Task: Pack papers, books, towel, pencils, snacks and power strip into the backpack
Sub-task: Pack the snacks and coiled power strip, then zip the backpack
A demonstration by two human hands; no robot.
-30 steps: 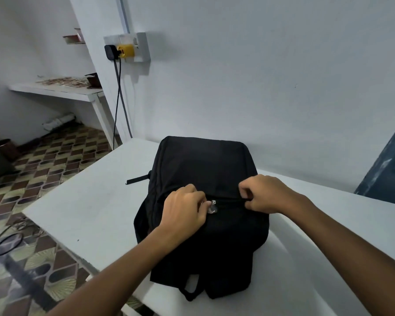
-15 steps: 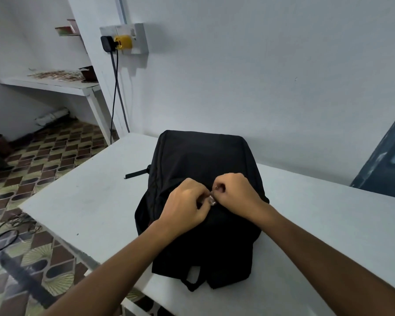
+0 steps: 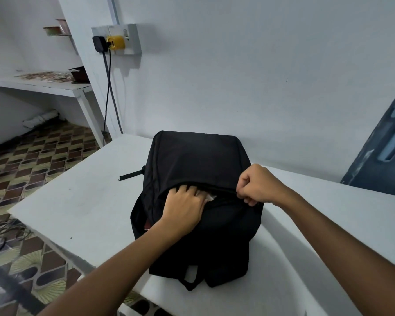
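A black backpack (image 3: 198,160) lies flat on the white table (image 3: 78,201). Its front pocket is open along the zip line. My left hand (image 3: 183,207) lies on the bag with its fingertips reaching into the pocket opening, where something white (image 3: 209,197) shows. My right hand (image 3: 254,187) is curled at the right end of the opening and pinches the zipper edge there. The papers, books, towel, pencils, snacks and power strip are not visible.
A wall socket (image 3: 116,39) with a black plug and yellow adapter hangs above the table's far left corner, its cable (image 3: 108,87) dropping to the floor. A shelf (image 3: 43,84) stands at the left. Patterned floor tiles and cables lie left of the table. A dark door (image 3: 383,156) is at right.
My right hand moved right along the zip line, and the pocket now gapes open. My left hand let go of the zipper pull and slid its fingers into the opening.
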